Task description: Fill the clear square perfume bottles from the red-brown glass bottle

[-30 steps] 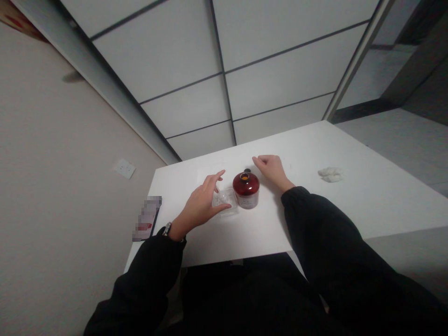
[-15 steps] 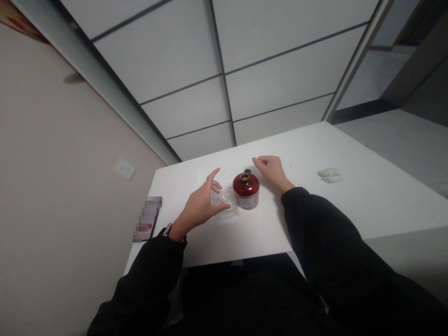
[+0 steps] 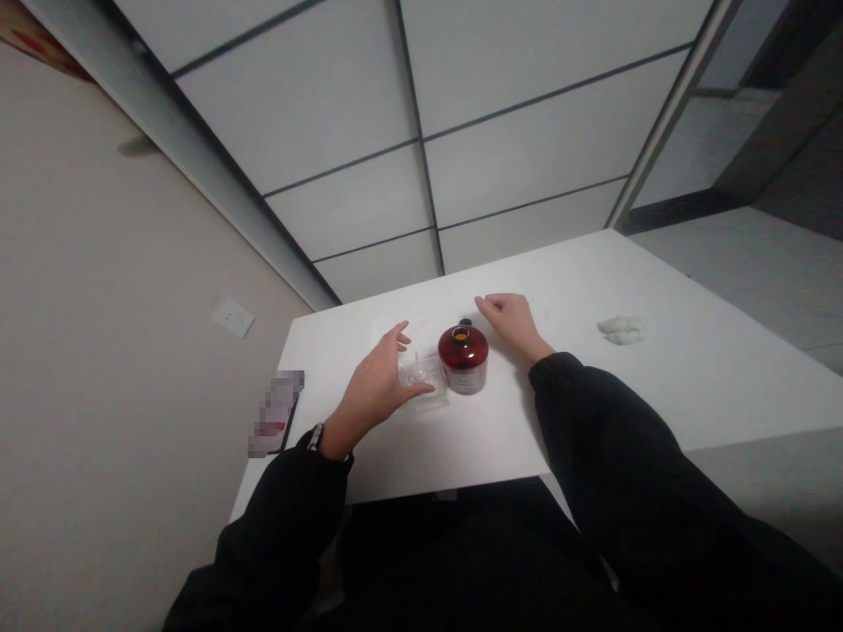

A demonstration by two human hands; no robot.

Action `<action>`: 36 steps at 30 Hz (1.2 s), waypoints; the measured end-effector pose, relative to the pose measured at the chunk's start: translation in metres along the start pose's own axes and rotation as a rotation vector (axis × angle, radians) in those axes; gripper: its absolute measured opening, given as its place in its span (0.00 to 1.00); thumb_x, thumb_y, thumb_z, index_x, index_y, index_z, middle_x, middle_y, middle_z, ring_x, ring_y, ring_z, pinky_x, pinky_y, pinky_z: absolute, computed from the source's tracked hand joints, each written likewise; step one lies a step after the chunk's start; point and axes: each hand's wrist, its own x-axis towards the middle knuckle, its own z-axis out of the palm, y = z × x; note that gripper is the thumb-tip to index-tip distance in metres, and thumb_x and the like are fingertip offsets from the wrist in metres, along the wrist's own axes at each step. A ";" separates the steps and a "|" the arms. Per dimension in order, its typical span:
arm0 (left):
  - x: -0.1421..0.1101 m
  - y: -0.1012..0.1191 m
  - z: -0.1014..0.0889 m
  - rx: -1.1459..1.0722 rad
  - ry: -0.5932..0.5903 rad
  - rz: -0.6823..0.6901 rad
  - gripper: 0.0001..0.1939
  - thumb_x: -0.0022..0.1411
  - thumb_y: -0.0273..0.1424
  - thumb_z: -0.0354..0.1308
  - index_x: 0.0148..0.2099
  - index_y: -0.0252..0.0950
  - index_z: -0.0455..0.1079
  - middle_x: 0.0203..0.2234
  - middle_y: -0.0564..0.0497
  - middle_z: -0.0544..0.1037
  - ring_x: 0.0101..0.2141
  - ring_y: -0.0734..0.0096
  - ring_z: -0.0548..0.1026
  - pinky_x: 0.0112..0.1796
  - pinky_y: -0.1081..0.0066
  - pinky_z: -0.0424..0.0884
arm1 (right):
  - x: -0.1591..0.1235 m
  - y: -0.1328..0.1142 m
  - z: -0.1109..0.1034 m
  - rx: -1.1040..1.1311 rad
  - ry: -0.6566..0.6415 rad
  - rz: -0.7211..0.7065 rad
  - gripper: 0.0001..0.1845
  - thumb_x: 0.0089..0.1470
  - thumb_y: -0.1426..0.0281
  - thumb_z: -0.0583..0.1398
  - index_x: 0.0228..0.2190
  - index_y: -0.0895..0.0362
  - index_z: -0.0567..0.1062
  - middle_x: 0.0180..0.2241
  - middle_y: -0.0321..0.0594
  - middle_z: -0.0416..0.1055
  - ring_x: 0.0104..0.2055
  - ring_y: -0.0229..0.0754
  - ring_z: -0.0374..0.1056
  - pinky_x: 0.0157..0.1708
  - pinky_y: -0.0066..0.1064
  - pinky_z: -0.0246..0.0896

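My left hand [image 3: 375,386] stands open over a clear plastic tray [image 3: 431,399], its thumb and fingers spread on either side of a small transparent piece [image 3: 417,373]. I cannot tell whether it touches that piece. To the right of the tray stands a dark red glass bottle [image 3: 463,360] with an orange-lit opening, and a small dark cap [image 3: 465,322] lies behind it. My right hand [image 3: 510,322] rests on the white table [image 3: 580,377] beyond the bottle, fingers curled and holding nothing.
A pixelated phone [image 3: 275,412] lies at the table's left edge, by the wall. A crumpled white tissue [image 3: 620,330] sits to the right. A wall socket [image 3: 234,317] is on the left wall. Black sleeves cover both my forearms.
My left hand has shifted slightly, its fingers moving around the small transparent piece. The right hand and the bottle stay in place.
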 end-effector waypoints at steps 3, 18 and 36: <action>-0.003 0.001 -0.003 0.143 0.022 0.066 0.32 0.56 0.44 0.78 0.56 0.38 0.71 0.53 0.42 0.81 0.55 0.47 0.79 0.57 0.51 0.73 | -0.001 -0.001 0.000 -0.001 -0.002 -0.004 0.25 0.59 0.60 0.56 0.18 0.52 0.49 0.19 0.30 0.42 0.25 0.36 0.44 0.29 0.36 0.38; -0.002 0.000 0.006 0.006 -0.088 -0.180 0.15 0.63 0.46 0.72 0.47 0.44 0.80 0.53 0.52 0.86 0.53 0.47 0.83 0.53 0.52 0.75 | -0.002 0.000 -0.001 0.002 -0.004 0.007 0.26 0.60 0.58 0.56 0.18 0.52 0.48 0.19 0.30 0.42 0.25 0.36 0.43 0.30 0.36 0.39; 0.000 0.003 0.002 0.119 -0.152 -0.235 0.20 0.62 0.48 0.71 0.50 0.43 0.76 0.51 0.51 0.86 0.50 0.47 0.83 0.50 0.58 0.74 | -0.002 0.003 -0.001 -0.005 -0.001 -0.007 0.26 0.61 0.58 0.56 0.19 0.52 0.49 0.19 0.30 0.43 0.25 0.36 0.44 0.29 0.35 0.40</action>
